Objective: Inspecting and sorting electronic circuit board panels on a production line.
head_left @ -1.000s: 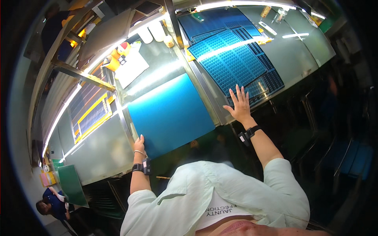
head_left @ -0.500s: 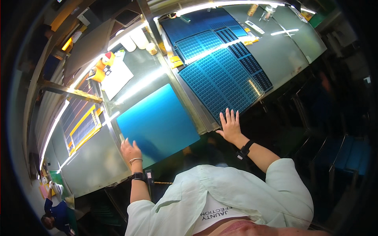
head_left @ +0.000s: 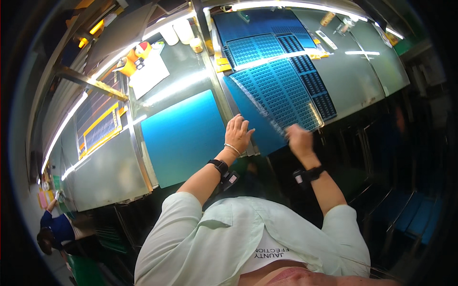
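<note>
A thin blue sheet with dense rows of dark marks (head_left: 281, 86) lies on the worktable, its near-left edge lifted and folded toward the right. Plain blue surface (head_left: 248, 112) shows beneath that edge. At the near corner my right hand (head_left: 300, 142), slightly blurred, is closed on the lifted patterned sheet. My left hand (head_left: 237, 132) rests over the near-left border of the plain blue surface, fingers loosely stretched and holding nothing. To its left lies a smooth, plain blue panel (head_left: 183, 136) with rounded corners.
On the table stand orange containers (head_left: 126, 66), white bottles (head_left: 182, 31) and a small jar (head_left: 196, 45), beside white paper (head_left: 150, 78). A yellow-edged frame (head_left: 102, 128) lies left. A white handheld device (head_left: 326, 40) sits far right. Another person (head_left: 59, 229) works at far left.
My left hand has left the plain panel's left side and moved right. My right hand, earlier spread at the patterned sheet's near corner, has closed on it and pulled its left edge up and rightward.
</note>
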`<act>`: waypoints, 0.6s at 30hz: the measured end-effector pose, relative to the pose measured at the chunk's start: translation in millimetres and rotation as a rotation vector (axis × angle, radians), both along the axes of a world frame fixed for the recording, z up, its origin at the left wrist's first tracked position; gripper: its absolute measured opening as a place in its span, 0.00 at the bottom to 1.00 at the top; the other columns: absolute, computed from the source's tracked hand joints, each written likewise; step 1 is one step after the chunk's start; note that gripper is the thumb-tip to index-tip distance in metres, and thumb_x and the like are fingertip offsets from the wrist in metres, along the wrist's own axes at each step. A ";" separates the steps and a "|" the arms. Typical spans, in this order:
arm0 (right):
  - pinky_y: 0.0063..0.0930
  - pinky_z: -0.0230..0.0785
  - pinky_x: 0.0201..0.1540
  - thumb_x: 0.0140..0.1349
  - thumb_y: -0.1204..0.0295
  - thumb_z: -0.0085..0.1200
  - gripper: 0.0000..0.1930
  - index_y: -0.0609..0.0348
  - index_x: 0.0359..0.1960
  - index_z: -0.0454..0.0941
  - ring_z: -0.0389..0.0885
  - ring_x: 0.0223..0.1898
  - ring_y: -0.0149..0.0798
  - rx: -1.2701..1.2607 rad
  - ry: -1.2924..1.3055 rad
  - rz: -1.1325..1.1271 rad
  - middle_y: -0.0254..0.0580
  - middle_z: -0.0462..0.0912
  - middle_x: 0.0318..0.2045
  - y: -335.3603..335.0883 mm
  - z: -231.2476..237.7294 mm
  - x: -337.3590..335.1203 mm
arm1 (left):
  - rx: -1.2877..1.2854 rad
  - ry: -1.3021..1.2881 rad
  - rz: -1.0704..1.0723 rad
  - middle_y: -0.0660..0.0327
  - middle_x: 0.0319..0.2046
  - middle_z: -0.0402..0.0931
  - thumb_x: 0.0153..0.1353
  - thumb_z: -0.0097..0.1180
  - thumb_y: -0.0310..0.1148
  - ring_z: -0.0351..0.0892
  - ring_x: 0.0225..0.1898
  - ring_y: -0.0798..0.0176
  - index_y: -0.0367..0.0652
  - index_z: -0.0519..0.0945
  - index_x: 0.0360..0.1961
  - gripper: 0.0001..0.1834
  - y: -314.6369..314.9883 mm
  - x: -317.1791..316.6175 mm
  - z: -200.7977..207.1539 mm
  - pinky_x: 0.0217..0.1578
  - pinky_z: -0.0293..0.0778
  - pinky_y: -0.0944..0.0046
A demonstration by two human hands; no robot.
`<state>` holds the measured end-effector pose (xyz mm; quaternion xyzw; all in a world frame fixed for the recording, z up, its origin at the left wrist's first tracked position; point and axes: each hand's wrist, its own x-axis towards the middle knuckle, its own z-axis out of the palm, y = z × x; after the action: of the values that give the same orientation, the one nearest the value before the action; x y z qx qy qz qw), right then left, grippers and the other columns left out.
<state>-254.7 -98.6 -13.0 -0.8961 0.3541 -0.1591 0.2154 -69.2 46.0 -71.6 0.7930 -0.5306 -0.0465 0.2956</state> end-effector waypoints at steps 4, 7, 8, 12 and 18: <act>0.36 0.65 0.23 0.56 0.74 0.44 0.05 0.58 0.26 0.72 0.77 0.22 0.47 -0.137 -0.128 0.226 0.43 0.76 0.18 -30.8 58.5 15.7 | 0.133 -0.161 -0.132 0.52 0.64 0.46 0.45 0.56 0.58 0.38 0.66 0.51 0.43 0.58 0.60 0.45 -24.1 -8.5 -4.5 0.62 0.42 0.47; 0.35 0.66 0.24 0.54 0.76 0.44 0.04 0.56 0.26 0.73 0.77 0.24 0.45 -0.247 0.099 0.384 0.43 0.76 0.19 -26.6 100.7 47.6 | 0.371 -0.082 -0.131 0.55 0.66 0.38 0.41 0.46 0.72 0.33 0.67 0.54 0.45 0.47 0.65 0.57 -36.4 -14.1 -11.0 0.63 0.37 0.48; 0.35 0.66 0.26 0.52 0.77 0.44 0.05 0.56 0.27 0.74 0.77 0.24 0.46 -0.392 0.068 0.381 0.43 0.76 0.20 -29.1 125.9 51.2 | 0.398 -0.120 -0.088 0.55 0.66 0.38 0.41 0.46 0.72 0.33 0.67 0.54 0.45 0.47 0.65 0.57 -39.0 -14.7 -12.7 0.63 0.37 0.48; 0.37 0.69 0.36 0.48 0.80 0.50 0.07 0.55 0.28 0.76 0.76 0.26 0.41 -0.658 -0.288 0.542 0.37 0.74 0.19 2.8 223.4 49.5 | 0.444 -0.121 0.001 0.54 0.66 0.39 0.42 0.47 0.70 0.35 0.67 0.52 0.43 0.47 0.64 0.56 -43.6 -25.6 -13.3 0.63 0.37 0.49; 0.28 0.64 0.35 0.46 0.76 0.57 0.08 0.56 0.31 0.80 0.67 0.20 0.35 -0.798 -0.206 0.683 0.29 0.65 0.15 65.3 244.8 48.4 | 0.322 -0.843 -0.102 0.53 0.66 0.39 0.55 0.45 0.57 0.40 0.66 0.50 0.43 0.51 0.64 0.41 24.9 26.4 -19.0 0.62 0.42 0.49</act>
<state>-206.3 -33.3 231.8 -0.9523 -0.0685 -0.2893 -0.0688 -42.8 70.9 -90.7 0.7514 -0.6292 0.1839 -0.0759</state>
